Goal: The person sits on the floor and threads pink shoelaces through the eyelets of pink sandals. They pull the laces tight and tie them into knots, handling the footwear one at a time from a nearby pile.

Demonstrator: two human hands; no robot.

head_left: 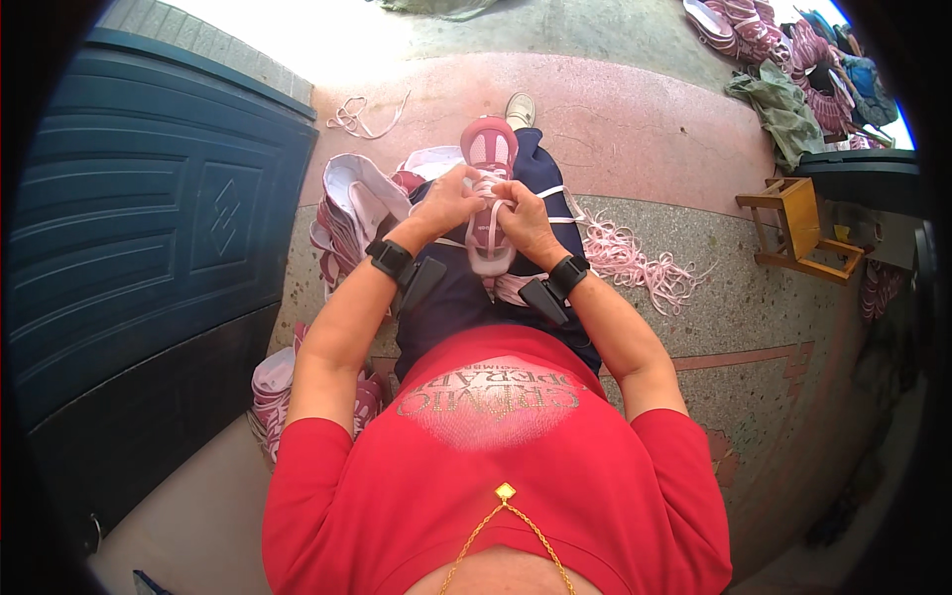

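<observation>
On my lap lies a pink and white sneaker (489,146), its toe pointing away from me. My left hand (446,203) is closed at the left side of its eyelets, fingers pinching the white shoelace. From the right, my right hand (528,224) pinches the same shoelace (493,210) near the middle of the lacing. One stretch of lace hangs down over the tongue, and another crosses my right thigh. The exact fingertip grip is too small to make out fully.
More pink sneakers (359,193) are stacked left of my legs, and others (273,387) lie nearer me. A heap of pale pink laces (640,260) spreads on the floor at right. Beyond it stands a wooden stool (798,228). A blue door (149,208) flanks my left.
</observation>
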